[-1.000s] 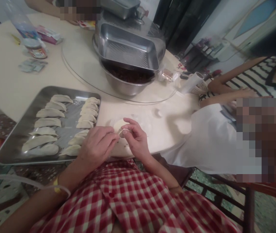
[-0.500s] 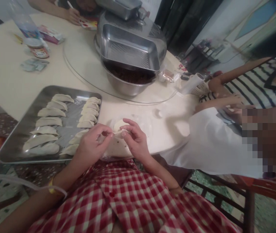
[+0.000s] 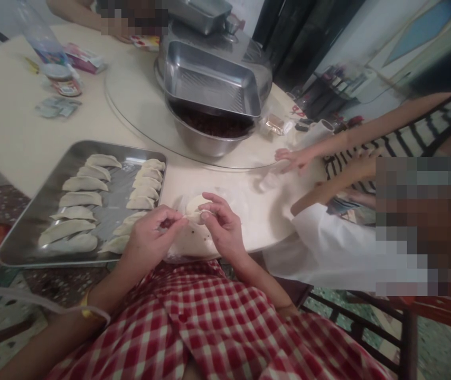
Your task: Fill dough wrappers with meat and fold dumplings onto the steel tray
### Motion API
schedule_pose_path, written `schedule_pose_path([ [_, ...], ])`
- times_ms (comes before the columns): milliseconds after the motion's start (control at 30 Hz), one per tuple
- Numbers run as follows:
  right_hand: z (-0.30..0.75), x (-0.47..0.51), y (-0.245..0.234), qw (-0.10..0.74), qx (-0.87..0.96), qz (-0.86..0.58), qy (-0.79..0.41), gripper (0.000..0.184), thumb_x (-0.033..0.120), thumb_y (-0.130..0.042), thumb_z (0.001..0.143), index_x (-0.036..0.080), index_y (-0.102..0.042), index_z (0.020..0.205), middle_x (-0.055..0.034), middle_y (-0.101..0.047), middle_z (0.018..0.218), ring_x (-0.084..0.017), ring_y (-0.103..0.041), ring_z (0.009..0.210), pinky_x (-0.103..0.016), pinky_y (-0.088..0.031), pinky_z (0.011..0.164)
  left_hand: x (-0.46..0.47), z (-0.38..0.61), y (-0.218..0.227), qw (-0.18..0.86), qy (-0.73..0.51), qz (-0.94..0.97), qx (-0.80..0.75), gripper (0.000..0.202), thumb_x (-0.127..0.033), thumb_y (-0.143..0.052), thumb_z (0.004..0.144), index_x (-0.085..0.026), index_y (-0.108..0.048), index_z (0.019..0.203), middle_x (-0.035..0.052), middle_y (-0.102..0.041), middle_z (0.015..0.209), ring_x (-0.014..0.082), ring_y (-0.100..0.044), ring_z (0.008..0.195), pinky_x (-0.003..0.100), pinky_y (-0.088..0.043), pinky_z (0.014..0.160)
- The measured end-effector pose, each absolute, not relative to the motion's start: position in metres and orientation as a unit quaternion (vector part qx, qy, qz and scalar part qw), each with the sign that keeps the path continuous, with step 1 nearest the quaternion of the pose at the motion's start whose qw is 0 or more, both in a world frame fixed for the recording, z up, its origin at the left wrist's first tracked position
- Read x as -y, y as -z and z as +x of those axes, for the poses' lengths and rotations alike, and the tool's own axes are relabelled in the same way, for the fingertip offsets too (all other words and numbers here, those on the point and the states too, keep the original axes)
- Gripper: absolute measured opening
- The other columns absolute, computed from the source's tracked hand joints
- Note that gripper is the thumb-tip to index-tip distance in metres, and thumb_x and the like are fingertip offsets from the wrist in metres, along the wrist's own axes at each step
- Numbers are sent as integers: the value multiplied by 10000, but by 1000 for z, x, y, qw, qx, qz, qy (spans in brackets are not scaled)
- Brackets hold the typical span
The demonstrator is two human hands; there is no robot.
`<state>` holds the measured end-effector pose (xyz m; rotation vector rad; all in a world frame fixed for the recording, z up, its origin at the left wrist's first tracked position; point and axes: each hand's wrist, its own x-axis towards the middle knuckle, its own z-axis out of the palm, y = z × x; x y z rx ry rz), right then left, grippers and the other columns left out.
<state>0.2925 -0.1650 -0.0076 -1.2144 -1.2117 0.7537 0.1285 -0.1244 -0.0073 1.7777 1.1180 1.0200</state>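
Between my two hands is a dumpling (image 3: 194, 217) of pale dough, mostly covered by my fingers. My left hand (image 3: 152, 232) pinches its left end between thumb and forefinger. On its right side, my right hand (image 3: 223, 224) grips the edge with thumb and forefinger, the other fingers curled loosely. A round dough wrapper (image 3: 196, 203) lies on the table just behind the dumpling. To the left, a metal tray (image 3: 116, 211) bears two columns of folded dumplings (image 3: 82, 199); the lowest ones of the right column are partly behind my left hand.
A steel bowl of dark filling (image 3: 209, 142) stands on the glass turntable (image 3: 138, 116), an empty-looking metal pan (image 3: 213, 79) resting over it. At right, a co-worker's hand (image 3: 294, 158) reaches over the table beside another person in white (image 3: 328, 248). A jar (image 3: 65, 84) stands far left.
At the right, a co-worker's arm has stretched out onto the table and the person in white has leaned in. My hands have barely moved, still pinching the dumpling.
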Motion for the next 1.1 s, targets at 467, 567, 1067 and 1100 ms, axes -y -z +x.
schedule_pose_path([
  [467,288,166,5,586,534,-517,-324,159,377,-624,857,242,-698,895,-77,-646,1220,-182,-624,1123,-318,-553,846,124,134,2,313,-453,747,-374,63,-218,-587,858,-214,-645,833,-11,-603,812,127,-549,702,255,-450,636],
  [567,287,167,2,570,548,-519,-324,169,384,-629,853,234,-694,893,-87,-643,1217,-195,-611,1158,-309,-558,834,124,135,2,305,-461,747,-369,67,-195,-576,854,-211,-625,811,-18,-595,780,125,-542,696,254,-451,640],
  [1067,288,171,-2,537,578,-510,-342,241,346,-540,912,284,-607,1135,-68,-567,1363,-190,-582,1198,-335,-543,851,125,136,3,362,-449,715,-396,97,-315,-618,838,-245,-679,865,9,-630,860,177,-588,817,309,-480,743],
  [1100,288,171,-2,533,581,-508,-346,246,338,-533,915,288,-598,1147,-63,-560,1373,-189,-575,1209,-348,-535,885,125,137,3,355,-451,716,-398,88,-305,-611,836,-243,-674,839,13,-629,850,180,-588,811,313,-482,740],
])
